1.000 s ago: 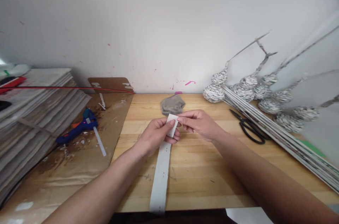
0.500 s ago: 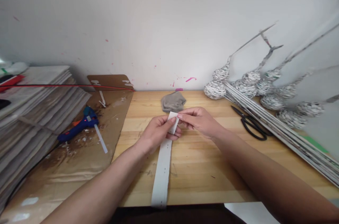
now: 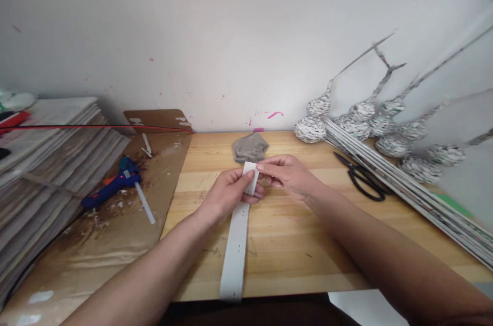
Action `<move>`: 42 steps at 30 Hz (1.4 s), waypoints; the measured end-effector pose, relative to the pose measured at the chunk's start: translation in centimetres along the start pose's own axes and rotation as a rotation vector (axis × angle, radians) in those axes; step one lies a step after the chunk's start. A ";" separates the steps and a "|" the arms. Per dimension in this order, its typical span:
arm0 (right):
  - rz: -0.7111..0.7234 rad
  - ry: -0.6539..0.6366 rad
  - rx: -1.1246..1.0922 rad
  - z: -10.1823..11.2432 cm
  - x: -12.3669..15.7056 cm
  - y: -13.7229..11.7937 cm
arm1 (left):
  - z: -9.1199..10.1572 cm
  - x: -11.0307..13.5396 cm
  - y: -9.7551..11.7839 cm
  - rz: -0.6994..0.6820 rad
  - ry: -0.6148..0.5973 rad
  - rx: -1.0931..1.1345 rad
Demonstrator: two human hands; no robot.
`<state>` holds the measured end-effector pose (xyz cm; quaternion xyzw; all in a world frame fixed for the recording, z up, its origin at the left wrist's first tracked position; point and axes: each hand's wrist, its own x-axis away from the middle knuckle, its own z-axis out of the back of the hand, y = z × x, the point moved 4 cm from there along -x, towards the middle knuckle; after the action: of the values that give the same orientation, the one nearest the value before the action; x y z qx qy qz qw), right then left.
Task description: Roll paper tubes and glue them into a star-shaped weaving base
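A long white paper strip (image 3: 234,254) runs from the table's front edge up to my hands, its far end raised a little over the wood. My left hand (image 3: 233,188) pinches the strip near that end, thumb on top and fingers beneath. At the strip's upper right edge, the thumb and fingertips of my right hand (image 3: 283,173) close on the paper. Small dark marks dot the strip's right side. Just beyond my hands lies a crumpled grey cloth (image 3: 250,147).
On the left, a blue glue gun (image 3: 115,185) with a glue stick rests on stained cardboard (image 3: 127,244) beside stacked newspapers (image 3: 57,161). To the right are black scissors (image 3: 364,179), a bundle of paper rods (image 3: 400,187) and several woven paper gourds (image 3: 311,128) along the wall.
The view has shifted slightly. Both hands keep their hold on the strip's end, with hardly any movement of the fingers.
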<state>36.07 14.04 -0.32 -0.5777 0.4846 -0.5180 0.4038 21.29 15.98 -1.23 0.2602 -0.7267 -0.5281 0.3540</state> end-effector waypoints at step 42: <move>0.069 -0.086 -0.020 -0.1 -0.4 0.5 | 0.0 0.0 0.2 -0.078 0.042 -0.133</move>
<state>35.90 14.38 -0.88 -0.5864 0.4915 -0.4738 0.4360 21.23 16.05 -1.03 0.2754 -0.6716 -0.5830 0.3648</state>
